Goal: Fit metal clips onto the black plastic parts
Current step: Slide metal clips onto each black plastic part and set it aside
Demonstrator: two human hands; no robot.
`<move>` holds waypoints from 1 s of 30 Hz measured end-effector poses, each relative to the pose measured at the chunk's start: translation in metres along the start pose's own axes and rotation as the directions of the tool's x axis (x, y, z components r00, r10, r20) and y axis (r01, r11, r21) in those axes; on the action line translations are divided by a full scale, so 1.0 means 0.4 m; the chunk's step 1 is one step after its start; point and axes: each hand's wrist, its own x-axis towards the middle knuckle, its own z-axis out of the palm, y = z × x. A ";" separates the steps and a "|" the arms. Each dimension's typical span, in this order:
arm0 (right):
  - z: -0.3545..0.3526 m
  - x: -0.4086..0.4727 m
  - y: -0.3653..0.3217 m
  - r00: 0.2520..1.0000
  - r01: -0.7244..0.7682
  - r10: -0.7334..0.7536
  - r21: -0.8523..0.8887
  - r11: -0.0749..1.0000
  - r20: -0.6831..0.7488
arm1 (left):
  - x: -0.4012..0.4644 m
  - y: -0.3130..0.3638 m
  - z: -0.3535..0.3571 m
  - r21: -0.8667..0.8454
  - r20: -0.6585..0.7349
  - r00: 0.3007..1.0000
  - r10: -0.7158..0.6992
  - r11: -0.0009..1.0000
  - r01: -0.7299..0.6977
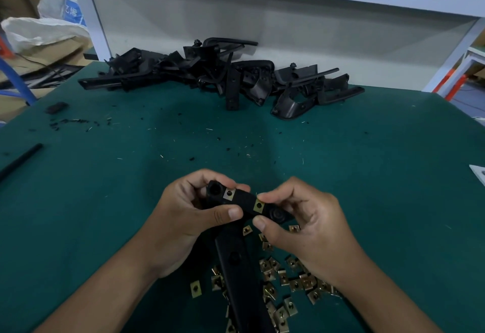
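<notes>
1. Your left hand (189,217) is curled round the upper end of a black plastic part (244,202), thumb pressed on its near face and fingers wrapped over the far side.
2. Your right hand (301,222) pinches the other end of that crosspiece, forefinger on top and thumb below, right at a metal clip (258,205) seated on the part's edge.
3. A second clip (229,193) sits on the same part, nearer your left hand, beside a round hole at the end.
4. The part is held above the green tabletop (105,188), just in front of you; its long stem (241,280) runs down toward your body between your wrists.
5. Loose clips (296,280) lie scattered on the tabletop under and beside your right wrist, with a few more left of the stem.
6. A pile of black plastic parts (217,75) lies well apart at the far edge of the tabletop, against a white panel (262,17).
7. Small black scraps (73,122) dot the tabletop to the far left.
</notes>
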 end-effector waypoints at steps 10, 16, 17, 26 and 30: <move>0.001 0.002 0.004 0.998 -0.001 0.000 -0.026 1.000 -0.057 | 0.001 -0.005 0.008 0.044 -0.014 1.000 0.004 0.999 -0.003; 0.001 0.004 0.004 0.999 -0.018 0.015 -0.070 0.997 -0.052 | 0.000 -0.010 0.012 0.086 -0.074 0.997 0.031 0.996 -0.024; 0.001 0.005 0.005 0.999 -0.015 0.010 -0.092 0.996 -0.050 | 0.001 -0.011 0.011 0.080 -0.075 0.997 0.032 0.996 -0.026; 0.002 0.008 0.004 0.994 0.033 -0.047 -0.133 0.991 -0.103 | 0.003 -0.014 0.009 0.082 -0.035 0.999 0.027 0.996 -0.024; 0.004 0.006 0.003 0.991 0.045 -0.060 -0.131 0.990 -0.118 | 0.002 -0.014 0.008 0.076 -0.027 0.999 0.042 0.996 -0.040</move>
